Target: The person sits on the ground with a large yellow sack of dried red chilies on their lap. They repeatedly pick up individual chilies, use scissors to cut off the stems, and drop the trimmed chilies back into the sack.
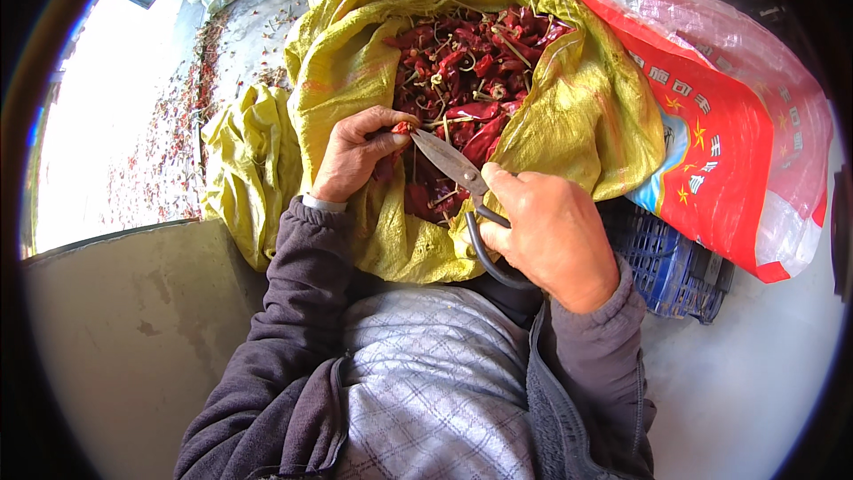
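Between the thumb and forefinger of my left hand (360,150) is a dried red chili pepper (404,127), its top end showing at the fingertips. My right hand (550,230) grips a pair of scissors (453,163) with dark looped handles. The blades look closed or nearly so, and their tip meets the pepper beside my left thumb. Under both hands, a yellow woven sack (586,127) gapes wide with its rim rolled outward. Inside it lies a heap of dried red chilies (466,67), many with pale stems.
On the right, a red and white printed plastic sack (720,147) bearing writing leans over a blue plastic crate (666,267). A second yellow cloth bundle (250,167) hangs at left by a low wall (140,307). Scattered red bits and stems (206,73) litter the floor beyond.
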`<state>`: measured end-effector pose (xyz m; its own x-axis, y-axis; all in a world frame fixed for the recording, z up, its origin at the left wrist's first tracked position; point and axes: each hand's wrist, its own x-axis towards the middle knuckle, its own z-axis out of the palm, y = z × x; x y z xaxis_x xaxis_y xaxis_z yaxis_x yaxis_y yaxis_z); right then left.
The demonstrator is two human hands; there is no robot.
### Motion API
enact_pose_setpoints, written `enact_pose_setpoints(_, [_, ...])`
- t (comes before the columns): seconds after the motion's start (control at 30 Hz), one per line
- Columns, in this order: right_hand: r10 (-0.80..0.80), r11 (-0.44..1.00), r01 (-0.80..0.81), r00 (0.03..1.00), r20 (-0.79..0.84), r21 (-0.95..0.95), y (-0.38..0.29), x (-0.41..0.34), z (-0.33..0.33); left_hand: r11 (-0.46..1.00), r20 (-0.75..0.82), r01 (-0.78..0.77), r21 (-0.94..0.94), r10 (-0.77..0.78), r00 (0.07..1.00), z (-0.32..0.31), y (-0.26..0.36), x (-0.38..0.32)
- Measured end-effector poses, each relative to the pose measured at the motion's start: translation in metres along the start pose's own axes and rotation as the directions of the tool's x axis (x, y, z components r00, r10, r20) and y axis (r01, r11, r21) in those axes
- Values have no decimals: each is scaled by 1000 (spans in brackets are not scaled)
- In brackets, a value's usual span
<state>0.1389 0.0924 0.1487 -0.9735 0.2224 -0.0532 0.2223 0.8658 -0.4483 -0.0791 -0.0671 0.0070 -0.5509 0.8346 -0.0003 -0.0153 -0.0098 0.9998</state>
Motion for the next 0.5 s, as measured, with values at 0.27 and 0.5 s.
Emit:
enact_pose_setpoints(0.27, [-82, 991, 63, 984, 161, 121, 23, 23, -18, 995, 111, 77, 56, -83, 990, -9, 0, 0])
enact_pose_setpoints(0.5, [-35, 960, 6, 995, 97, 279, 33, 18, 4, 994, 78, 94, 53, -98, 992, -9, 1, 1])
